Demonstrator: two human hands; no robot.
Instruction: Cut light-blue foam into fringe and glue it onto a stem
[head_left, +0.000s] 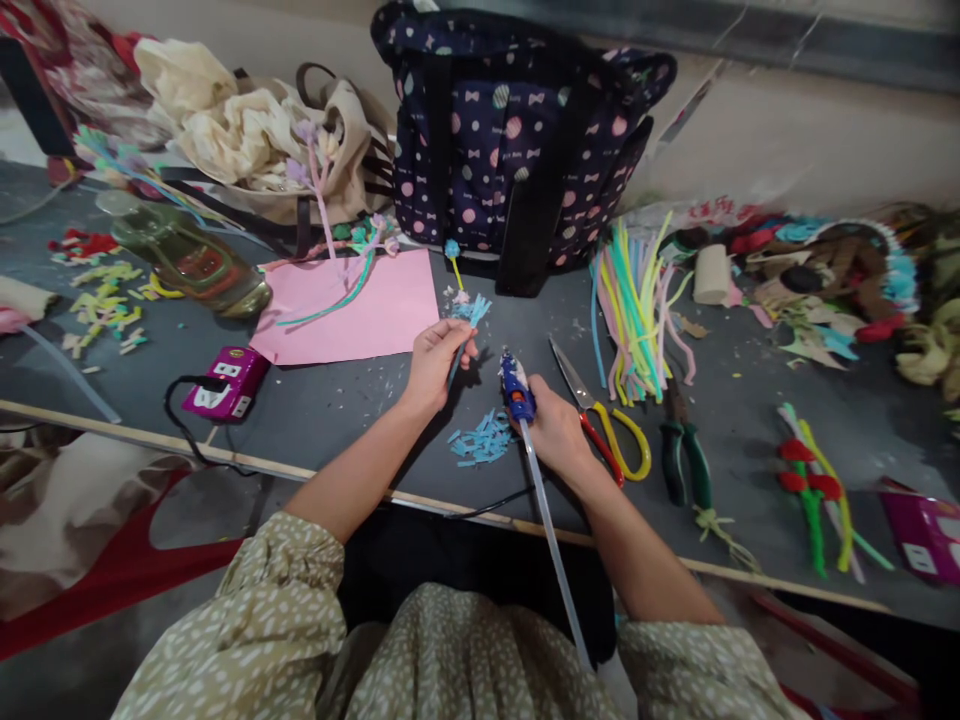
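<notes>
Head view: left hand pinches a blue flower stem, just beside the right hand gripping a glue gun.

I see a dark grey tabletop carrying a pink paper sheet, a magenta power strip, a small heap of blue scraps, red-and-yellow scissors, green-handled pliers, a bundle of coloured strips and a dotted navy bag (standing at the back edge).
</notes>
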